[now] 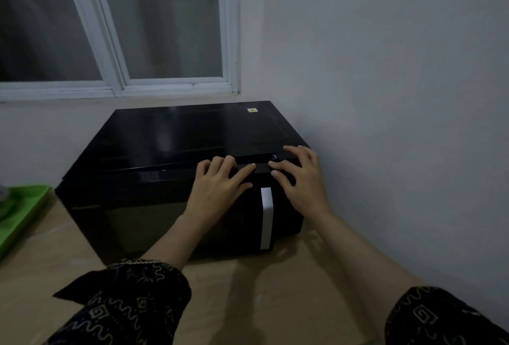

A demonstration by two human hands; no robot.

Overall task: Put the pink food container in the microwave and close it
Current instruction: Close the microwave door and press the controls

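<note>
No pink food container anywhere in view, so its whereabouts can't be told. The black microwave (pixel 176 168) sits in the wall corner on the tan counter (pixel 248 303), door apparently shut or nearly so. Left hand (pixel 217 187) and right hand (pixel 300 179) lie spread along its top front edge, holding nothing. Likely opening or final closing; the commentator can't tell which. A green tray (pixel 19 212) sits off left.
</note>
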